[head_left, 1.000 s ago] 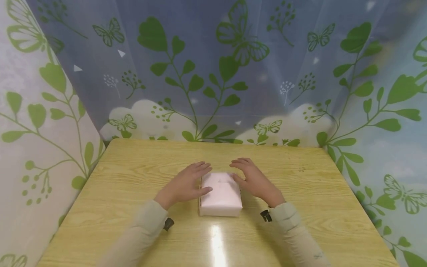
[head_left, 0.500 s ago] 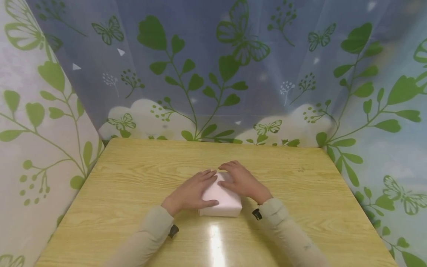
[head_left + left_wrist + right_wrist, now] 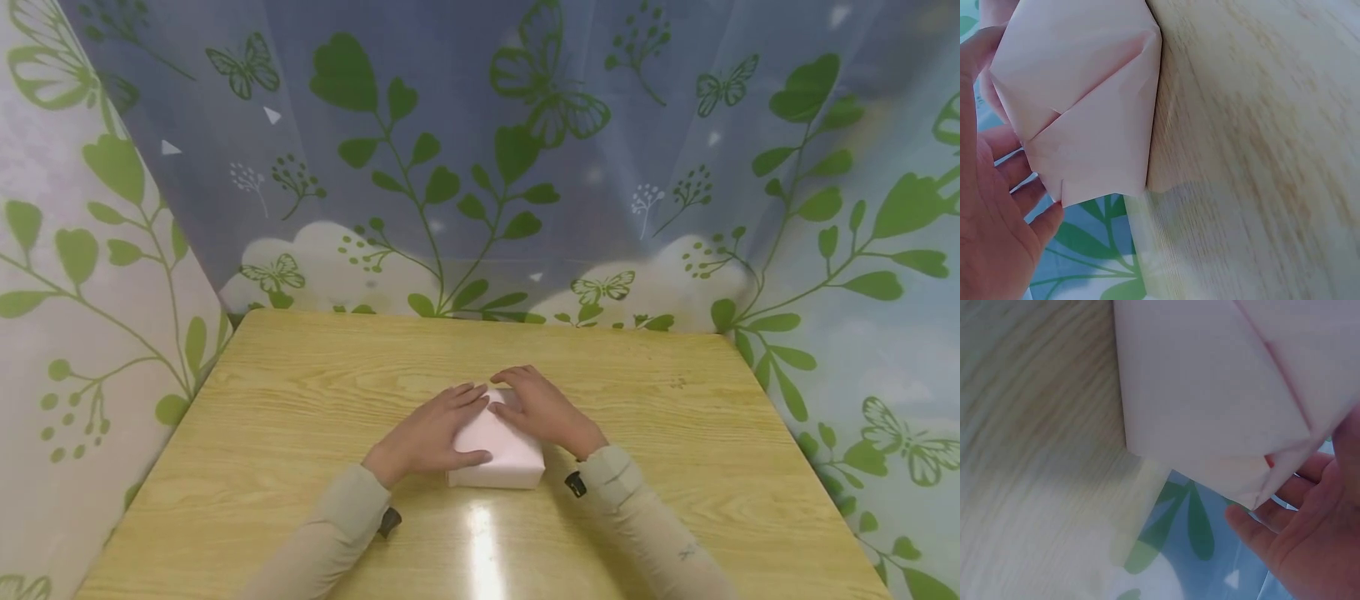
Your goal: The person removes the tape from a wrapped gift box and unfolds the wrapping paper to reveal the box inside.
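A small box wrapped in pale pink paper lies on the wooden table in the head view. My left hand rests across its left and top side, fingers extended toward the far edge. Over the far right part of the top lies my right hand, its fingers lightly bent. In the left wrist view, a slanted fold crosses the paper's end, and the fingers lie along the top edge. The right wrist view shows another folded end with a small red spot near the fingers.
Printed fabric with leaves and butterflies hangs behind the table and along both sides. A bright light reflection falls on the tabletop in front of the box. Dark wrist-camera pieces sit under both sleeves.
Both hands have come inward from the box's sides onto its top, the right one moving left and the left one moving right. Over the last half second they have barely moved.
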The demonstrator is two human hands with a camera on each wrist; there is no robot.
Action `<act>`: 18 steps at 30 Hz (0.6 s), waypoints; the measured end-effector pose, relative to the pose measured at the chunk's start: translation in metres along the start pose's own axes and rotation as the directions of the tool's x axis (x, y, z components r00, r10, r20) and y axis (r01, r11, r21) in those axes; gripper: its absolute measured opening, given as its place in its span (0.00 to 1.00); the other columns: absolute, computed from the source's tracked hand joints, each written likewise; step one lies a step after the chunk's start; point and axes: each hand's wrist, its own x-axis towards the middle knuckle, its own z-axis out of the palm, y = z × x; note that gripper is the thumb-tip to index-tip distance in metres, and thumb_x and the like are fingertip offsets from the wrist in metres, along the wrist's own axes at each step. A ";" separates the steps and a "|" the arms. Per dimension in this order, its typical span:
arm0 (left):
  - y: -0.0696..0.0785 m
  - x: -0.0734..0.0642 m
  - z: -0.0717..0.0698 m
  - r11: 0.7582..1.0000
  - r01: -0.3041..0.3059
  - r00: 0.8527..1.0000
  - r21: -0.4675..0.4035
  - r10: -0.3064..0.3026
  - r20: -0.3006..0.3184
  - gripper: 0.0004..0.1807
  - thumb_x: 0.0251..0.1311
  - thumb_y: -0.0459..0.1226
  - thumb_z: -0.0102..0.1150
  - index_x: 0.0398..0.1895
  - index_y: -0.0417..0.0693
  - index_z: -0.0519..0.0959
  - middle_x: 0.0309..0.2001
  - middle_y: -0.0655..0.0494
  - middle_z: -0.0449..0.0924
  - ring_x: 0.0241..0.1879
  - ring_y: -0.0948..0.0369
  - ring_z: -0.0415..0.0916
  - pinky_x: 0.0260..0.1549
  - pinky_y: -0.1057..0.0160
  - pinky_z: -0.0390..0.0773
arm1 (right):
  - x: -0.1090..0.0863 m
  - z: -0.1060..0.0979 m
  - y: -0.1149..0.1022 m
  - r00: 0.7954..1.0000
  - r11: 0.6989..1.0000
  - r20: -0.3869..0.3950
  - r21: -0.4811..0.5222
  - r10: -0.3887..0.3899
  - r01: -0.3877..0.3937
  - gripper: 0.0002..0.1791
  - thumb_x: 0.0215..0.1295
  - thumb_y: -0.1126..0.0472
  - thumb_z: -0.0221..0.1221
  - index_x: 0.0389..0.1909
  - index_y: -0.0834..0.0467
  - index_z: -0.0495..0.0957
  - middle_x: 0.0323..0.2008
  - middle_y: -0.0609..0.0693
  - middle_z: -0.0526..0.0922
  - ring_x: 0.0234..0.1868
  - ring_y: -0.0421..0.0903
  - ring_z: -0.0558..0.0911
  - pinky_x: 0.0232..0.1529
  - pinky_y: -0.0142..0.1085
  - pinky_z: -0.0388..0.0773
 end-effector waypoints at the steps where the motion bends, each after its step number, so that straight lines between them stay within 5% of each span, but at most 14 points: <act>1: 0.000 0.000 0.000 1.000 0.000 1.000 -0.004 0.000 -0.002 0.49 0.65 0.66 0.53 0.78 0.43 0.61 0.79 0.48 0.57 0.80 0.49 0.50 0.79 0.51 0.52 | 0.000 0.001 0.000 1.000 1.000 -0.006 0.003 0.001 -0.001 0.24 0.73 0.51 0.61 0.62 0.61 0.76 0.62 0.57 0.79 0.66 0.54 0.74 0.70 0.52 0.71; 11: -0.001 -0.001 -0.001 1.000 -0.010 1.000 -0.015 0.009 -0.013 0.49 0.65 0.67 0.53 0.78 0.43 0.61 0.79 0.47 0.57 0.79 0.48 0.51 0.78 0.50 0.52 | 0.002 0.004 -0.003 0.998 1.000 -0.067 -0.004 -0.008 0.008 0.07 0.68 0.56 0.66 0.41 0.53 0.81 0.51 0.51 0.79 0.57 0.51 0.72 0.63 0.48 0.75; 18: 0.000 0.000 0.000 1.000 -0.007 1.000 -0.004 0.007 -0.011 0.49 0.65 0.67 0.53 0.79 0.45 0.59 0.79 0.48 0.56 0.79 0.48 0.51 0.79 0.50 0.52 | 0.002 0.004 -0.008 0.996 0.998 -0.084 -0.045 -0.041 0.037 0.03 0.69 0.57 0.65 0.37 0.52 0.84 0.44 0.48 0.81 0.53 0.50 0.71 0.59 0.46 0.73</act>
